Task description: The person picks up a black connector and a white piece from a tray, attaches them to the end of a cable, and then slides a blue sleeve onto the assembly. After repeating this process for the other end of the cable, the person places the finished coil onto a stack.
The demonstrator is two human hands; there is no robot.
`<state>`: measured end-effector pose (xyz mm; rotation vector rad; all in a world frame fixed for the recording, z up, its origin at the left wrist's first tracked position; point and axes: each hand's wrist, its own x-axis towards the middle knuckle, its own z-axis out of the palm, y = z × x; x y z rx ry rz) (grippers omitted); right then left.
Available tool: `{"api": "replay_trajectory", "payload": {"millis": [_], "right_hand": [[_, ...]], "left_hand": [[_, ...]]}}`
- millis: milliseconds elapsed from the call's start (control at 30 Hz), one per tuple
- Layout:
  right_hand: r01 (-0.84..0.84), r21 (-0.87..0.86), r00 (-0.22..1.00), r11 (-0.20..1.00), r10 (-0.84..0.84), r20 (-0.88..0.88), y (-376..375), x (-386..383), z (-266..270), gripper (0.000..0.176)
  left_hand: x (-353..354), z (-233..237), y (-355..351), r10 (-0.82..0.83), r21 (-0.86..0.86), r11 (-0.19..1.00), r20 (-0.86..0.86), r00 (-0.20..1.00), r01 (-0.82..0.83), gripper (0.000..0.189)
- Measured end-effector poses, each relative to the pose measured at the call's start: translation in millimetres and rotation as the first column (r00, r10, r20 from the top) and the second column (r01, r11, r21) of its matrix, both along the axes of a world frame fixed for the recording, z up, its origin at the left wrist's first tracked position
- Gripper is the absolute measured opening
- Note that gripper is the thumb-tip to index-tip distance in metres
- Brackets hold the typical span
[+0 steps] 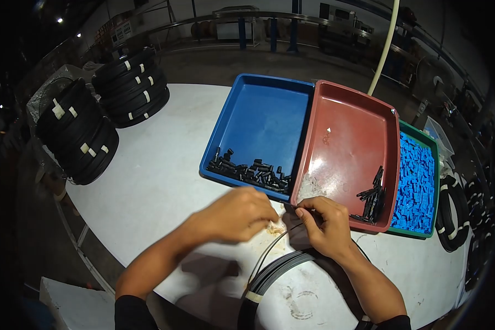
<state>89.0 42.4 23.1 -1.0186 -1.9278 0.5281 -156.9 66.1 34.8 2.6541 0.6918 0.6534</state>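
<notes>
My right hand (329, 223) is closed in a pinch, thumb against fingers, on the thin black tube (274, 246) near its end. That strand rises from a coil of black tubing (283, 270), bound with pale tape, on the table below my hands. My left hand (242, 213) is just left of it, blurred, its fingers curled together. Whatever is between those fingers cannot be made out. Right above my hands are a blue tray (269, 104) with short black pieces (258, 173) along its near side and a red tray (349, 132) with longer black pieces (373, 198).
A green tray (432, 190) full of small blue pieces (415, 181) adjoins the red tray. Stacks of taped black coils (132, 88) stand at the left edge of the white table (148, 181). Another black coil (452, 214) is at the right edge. A pale pole (385, 49) rises behind the trays.
</notes>
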Motion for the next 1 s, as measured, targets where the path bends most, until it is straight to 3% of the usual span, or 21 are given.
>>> {"api": "replay_trajectory", "payload": {"millis": [100,200,300,500,600,733,800,933,1000], "right_hand": [[-0.002,-0.002,1.0,1.0,0.002,0.026,-2,-1,-1,0.008],[-0.007,0.035,0.997,0.999,0.004,0.072,-3,-2,-4,0.009],[-0.026,0.097,0.997,0.995,0.018,0.077,0,-3,-10,0.009],[-0.032,0.098,0.994,0.995,0.022,0.106,1,-3,-13,0.009],[-0.035,0.09,0.995,0.995,0.026,0.097,0,-3,-13,0.009],[-0.036,0.078,0.993,0.996,0.027,0.112,-1,-2,-11,0.009],[-0.036,0.065,0.993,0.997,0.028,0.117,-2,-2,-10,0.01],[-0.064,0.047,0.991,0.997,0.058,0.118,-2,-1,-11,0.011],[-0.069,0.053,0.991,0.996,0.062,0.116,-2,-1,-12,0.01]], "left_hand": [[-18,9,21,0.325,0.156,0.934,-0.005,0.946,-0.32,0.014],[-26,6,50,0.471,0.083,0.88,-0.019,0.882,-0.468,0.015],[-25,-8,73,0.442,0.222,0.877,-0.021,0.897,-0.427,0.017],[-4,-14,90,0.477,0.315,0.85,-0.118,0.871,-0.422,0.02],[1,-20,97,0.453,0.351,0.843,-0.058,0.89,-0.406,0.019],[9,-17,92,0.43,0.333,0.857,-0.039,0.902,-0.395,0.02],[14,-14,89,0.506,0.336,0.831,-0.121,0.854,-0.444,0.019],[10,-23,99,0.443,0.338,0.854,-0.072,0.894,-0.396,0.018],[9,-19,99,0.443,0.318,0.866,-0.131,0.887,-0.386,0.016]]}}
